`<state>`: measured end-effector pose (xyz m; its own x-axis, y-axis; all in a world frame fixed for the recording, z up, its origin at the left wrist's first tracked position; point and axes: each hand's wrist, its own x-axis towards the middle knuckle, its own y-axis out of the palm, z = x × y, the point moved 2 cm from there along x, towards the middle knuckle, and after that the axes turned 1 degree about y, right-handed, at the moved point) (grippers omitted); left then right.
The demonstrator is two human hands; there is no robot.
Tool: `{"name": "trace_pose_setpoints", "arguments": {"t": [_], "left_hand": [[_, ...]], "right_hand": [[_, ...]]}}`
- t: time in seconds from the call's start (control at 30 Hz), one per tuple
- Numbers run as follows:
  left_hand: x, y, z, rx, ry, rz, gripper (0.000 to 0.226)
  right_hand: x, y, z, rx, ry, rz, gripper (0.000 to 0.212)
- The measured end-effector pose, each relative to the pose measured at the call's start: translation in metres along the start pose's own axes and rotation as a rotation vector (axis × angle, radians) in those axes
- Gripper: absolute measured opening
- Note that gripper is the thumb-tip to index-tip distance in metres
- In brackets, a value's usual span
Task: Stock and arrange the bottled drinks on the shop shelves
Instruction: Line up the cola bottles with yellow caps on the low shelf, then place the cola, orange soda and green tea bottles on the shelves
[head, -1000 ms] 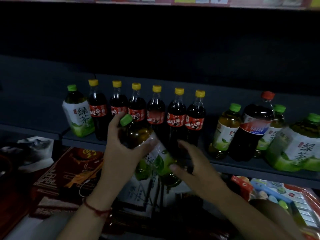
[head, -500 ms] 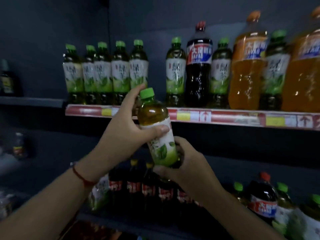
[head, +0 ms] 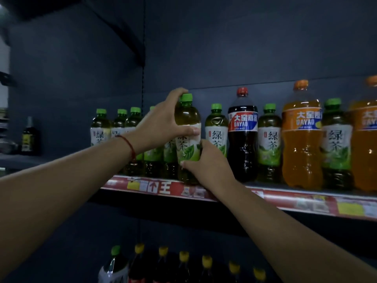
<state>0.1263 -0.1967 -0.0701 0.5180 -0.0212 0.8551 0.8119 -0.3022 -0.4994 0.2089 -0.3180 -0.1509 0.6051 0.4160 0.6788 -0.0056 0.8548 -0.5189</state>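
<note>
Head view, left fingers: the left hand (head: 163, 123) curls around the shoulder of a clear plastic green-tea bottle with a green cap and a white-and-green label (head: 188, 139); the thumb lies across the top of the label and the fingertips reach up beside the cap.
Right fingers: the right hand (head: 206, 162) wraps the lower part of the same bottle, thumb at the front under the label, other fingers behind it.
Reason for this hold: one hand high and one low probably keeps the tall bottle upright and steers its base, so that it does not knock its neighbours.
Bottle position: it stands upright at the front edge of the dark upper shelf with the red price strip (head: 306, 203); I cannot tell if the base already rests on it.
Chosen place: the spot is between the row of similar green-tea bottles (head: 118, 127) on the left and another single one (head: 216, 127) on the right, so I judge the person groups same drinks together.
Farther out: a dark cola bottle with red cap (head: 242, 135) and a big orange soda bottle (head: 302, 135) stand to the right; yellow-capped dark bottles (head: 184, 266) stand on the shelf below.
Difference from half a second earlier: the bottle was tilted and in front of the shelf edge, lower; now it is upright and level with the row, and both arms are stretched more forward.
</note>
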Motion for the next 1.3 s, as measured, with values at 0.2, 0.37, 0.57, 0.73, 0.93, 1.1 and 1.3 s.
{"name": "trace_pose_setpoints", "arguments": {"t": [0.2,0.37,0.57,0.73,0.93,1.1,1.3], "left_hand": [[0.021,0.023,0.019,0.130,-0.002,0.003,0.096],[0.036,0.035,0.024,0.230,0.019,0.024,0.103],[0.046,0.042,0.030,0.237,0.018,0.083,0.101],[0.052,0.048,0.037,0.266,0.024,0.113,0.105],[0.056,0.056,0.046,0.437,0.051,0.144,0.113],[0.052,0.059,0.043,0.585,0.114,0.104,0.096],[0.031,0.065,0.015,0.638,0.073,-0.060,0.070]], "right_hand": [[0.009,-0.017,-0.005,-0.036,0.027,0.079,0.047],[0.011,-0.061,0.010,-0.248,-0.142,0.038,0.039],[0.061,-0.119,0.013,-0.487,-0.186,-0.161,0.054],[0.102,-0.142,0.008,-0.621,-0.105,-0.173,0.068],[0.131,-0.139,0.003,-0.576,0.084,-0.020,0.087],[0.129,-0.140,-0.001,-0.431,0.135,-0.012,0.076],[0.108,-0.157,0.003,-0.293,0.021,-0.142,0.047]]}}
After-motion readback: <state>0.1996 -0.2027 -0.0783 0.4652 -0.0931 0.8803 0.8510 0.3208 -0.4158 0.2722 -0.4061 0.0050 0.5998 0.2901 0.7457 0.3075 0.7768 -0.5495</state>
